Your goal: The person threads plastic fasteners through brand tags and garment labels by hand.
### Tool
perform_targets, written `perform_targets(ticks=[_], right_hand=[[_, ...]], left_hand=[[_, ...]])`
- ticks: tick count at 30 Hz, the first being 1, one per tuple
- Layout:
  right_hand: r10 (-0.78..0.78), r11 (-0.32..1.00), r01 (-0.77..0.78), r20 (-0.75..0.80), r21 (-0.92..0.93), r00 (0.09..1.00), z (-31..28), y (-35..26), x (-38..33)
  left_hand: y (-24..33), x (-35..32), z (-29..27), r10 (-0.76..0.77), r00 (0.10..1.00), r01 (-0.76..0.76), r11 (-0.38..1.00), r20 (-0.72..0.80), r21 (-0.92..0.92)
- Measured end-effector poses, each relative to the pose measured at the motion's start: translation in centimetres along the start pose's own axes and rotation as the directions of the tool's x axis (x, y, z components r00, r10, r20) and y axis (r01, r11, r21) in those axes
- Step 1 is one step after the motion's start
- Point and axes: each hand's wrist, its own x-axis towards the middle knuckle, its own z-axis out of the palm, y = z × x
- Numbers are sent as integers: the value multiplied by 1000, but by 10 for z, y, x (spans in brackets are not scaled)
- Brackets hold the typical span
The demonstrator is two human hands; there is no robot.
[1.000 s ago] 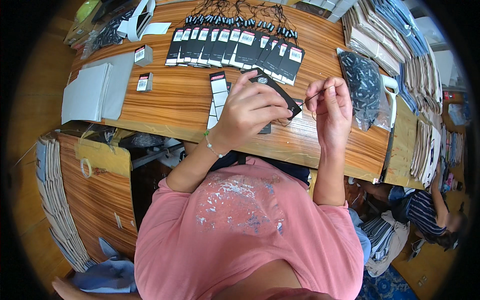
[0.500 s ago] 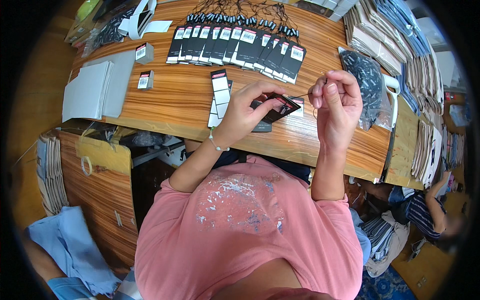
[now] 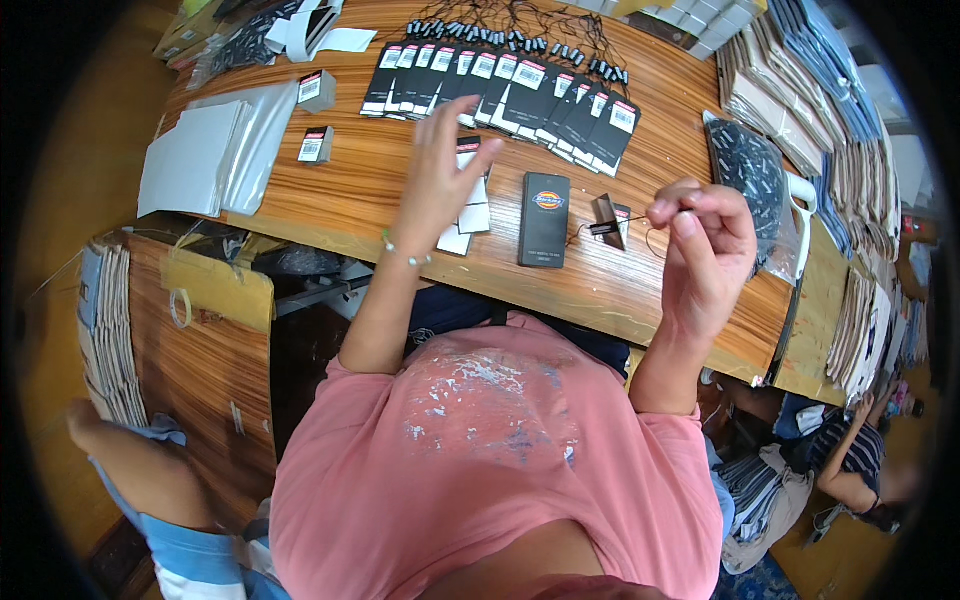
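My right hand (image 3: 708, 245) is closed in a pinch on the thin dark cord of a small black hang tag. That hang tag (image 3: 606, 222) dangles to the left of the fingers, seen nearly edge-on, with a small black toggle at its side. Empty, its fingers apart, my left hand (image 3: 436, 180) is over the strips of white labels (image 3: 476, 218) and covers part of them. Between the two hands a black rectangular tag (image 3: 544, 225) with a coloured oval emblem lies on the wooden table. It may be the top of a stack; I cannot tell.
A fanned row of corded black tags (image 3: 520, 95) spans the far side. Two small label stacks (image 3: 315, 145) and white sheets (image 3: 190, 165) lie left. To the right are a bag of black toggles (image 3: 745, 165), a white-handled tool (image 3: 803, 215) and piled folded garments (image 3: 765, 85).
My left hand has let go of the black hang tag and moved left, opening over the label strips. The tag now dangles from my right hand. The view has shifted slightly.
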Motion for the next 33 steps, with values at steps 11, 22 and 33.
perform_targets(ticks=[11,22,33], right_hand=[[58,998,-58,23,3,998,-1,0,-3],[133,991,-133,35,-8,990,6,-6,-6],[172,930,-154,24,-335,985,30,-5,-11]], left_hand=[[-36,-4,-13,-376,918,395,898,127,-196],[-45,-6,-16,168,986,-154,938,-17,310],[75,-2,-41,-246,941,338,665,231,-667]])
